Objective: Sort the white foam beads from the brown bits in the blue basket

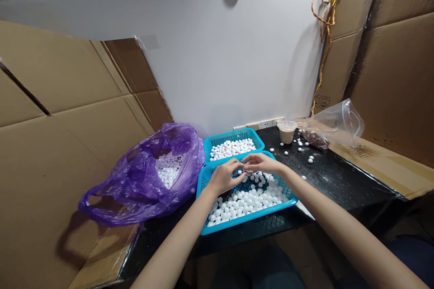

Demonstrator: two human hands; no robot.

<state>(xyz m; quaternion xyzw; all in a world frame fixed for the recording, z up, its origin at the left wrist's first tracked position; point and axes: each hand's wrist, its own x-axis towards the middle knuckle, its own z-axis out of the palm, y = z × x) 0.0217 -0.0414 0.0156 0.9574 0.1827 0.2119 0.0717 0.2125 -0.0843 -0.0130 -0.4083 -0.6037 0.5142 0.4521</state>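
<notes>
My left hand [224, 177] and my right hand [260, 163] come together above the nearer blue plastic basket [249, 218], their fingertips pinched close to each other. Whatever the fingertips hold is too small and covered to make out. One small white ball [239, 172] shows in the gap between my left thumb and fingers; I cannot tell whether it is held or lies behind. Many white balls [251, 201] fill the front part of this basket, with fewer toward its back. Right behind it, a second blue basket [207, 143] also contains white balls [232, 148].
A purple plastic bag [135, 189] of white balls lies open at left. Along the back right stand a lidded cup [286, 133] and a clear bag [339, 122] beside brown bits [315, 139]. Loose balls [310, 160] dot the black table [342, 185]. Cardboard walls [396, 76] flank both sides.
</notes>
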